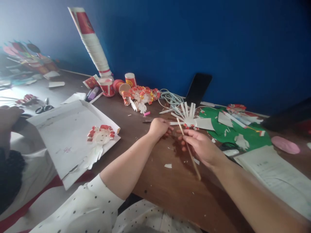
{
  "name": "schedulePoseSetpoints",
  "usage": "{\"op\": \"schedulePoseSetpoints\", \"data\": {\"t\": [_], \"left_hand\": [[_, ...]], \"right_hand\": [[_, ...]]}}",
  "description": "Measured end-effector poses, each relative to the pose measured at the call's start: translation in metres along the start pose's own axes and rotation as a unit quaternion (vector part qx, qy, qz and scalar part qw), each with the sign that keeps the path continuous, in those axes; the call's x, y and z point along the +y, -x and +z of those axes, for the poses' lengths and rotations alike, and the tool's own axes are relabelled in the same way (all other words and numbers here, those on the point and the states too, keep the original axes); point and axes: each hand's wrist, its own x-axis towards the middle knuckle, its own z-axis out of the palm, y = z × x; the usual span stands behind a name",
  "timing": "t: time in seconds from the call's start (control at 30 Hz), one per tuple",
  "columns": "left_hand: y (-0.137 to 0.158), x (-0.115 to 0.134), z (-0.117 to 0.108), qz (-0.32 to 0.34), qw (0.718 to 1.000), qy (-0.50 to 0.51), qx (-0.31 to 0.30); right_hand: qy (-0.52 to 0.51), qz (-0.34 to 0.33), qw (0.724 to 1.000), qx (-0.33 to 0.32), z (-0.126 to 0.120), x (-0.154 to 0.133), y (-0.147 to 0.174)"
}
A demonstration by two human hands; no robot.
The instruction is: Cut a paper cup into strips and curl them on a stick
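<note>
A paper cup cut into strips (204, 124) fans out above the brown table, its white inner side showing. My left hand (159, 127) is closed at the end of one of its strips, with the fingertips partly hidden. Between the thumb and fingers of my right hand (200, 144) is a thin wooden stick (191, 158), slanting down towards me. The stick's upper end is close to the strips; I cannot tell whether they touch. White paper scraps (168, 166) lie below my hands.
Finished paper-cup figures (142, 97), a cup stack (94, 48), a coiled cable (171, 98) and a phone (198, 87) stand along the blue wall. A white folder (65, 129) lies left, green paper (257, 137) and a booklet (274, 171) right. Another person's hand (9, 118) is far left.
</note>
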Motion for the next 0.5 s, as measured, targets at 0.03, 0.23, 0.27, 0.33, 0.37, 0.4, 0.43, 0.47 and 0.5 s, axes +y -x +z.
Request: {"op": "schedulePoseSetpoints", "data": {"t": [0.03, 0.23, 0.27, 0.33, 0.37, 0.4, 0.43, 0.47, 0.5], "left_hand": [[0.001, 0.0, 0.0, -0.002, 1.0, -0.003, 0.001], [0.005, 0.0, -0.003, 0.014, 0.999, 0.0, 0.044], [0.005, 0.0, -0.003, 0.016, 0.999, 0.005, 0.046], [0.005, 0.0, -0.004, 0.017, 0.999, 0.018, 0.043], [0.005, 0.0, -0.005, 0.015, 0.999, 0.024, 0.04], [0.005, 0.0, -0.005, 0.013, 0.999, 0.028, 0.036], [0.005, 0.0, -0.005, 0.011, 0.999, 0.031, 0.034], [0.006, 0.001, -0.005, 0.007, 0.999, 0.034, 0.033], [0.006, 0.002, -0.005, 0.005, 0.999, 0.037, 0.032]], "right_hand": [[-0.031, 0.0, 1.0, 0.007, 0.003, 0.0, -0.006], [-0.104, 0.028, 0.994, 0.018, 0.016, 0.003, -0.024], [-0.113, 0.033, 0.993, 0.017, 0.017, 0.004, -0.025], [-0.149, 0.045, 0.988, 0.017, 0.019, 0.007, -0.026], [-0.175, 0.051, 0.983, 0.015, 0.02, 0.008, -0.027], [-0.206, 0.058, 0.977, 0.008, 0.02, 0.009, -0.028], [-0.236, 0.063, 0.97, -0.006, 0.02, 0.01, -0.029], [-0.265, 0.067, 0.962, -0.025, 0.02, 0.01, -0.03], [-0.289, 0.071, 0.954, -0.047, 0.019, 0.009, -0.031]]}}
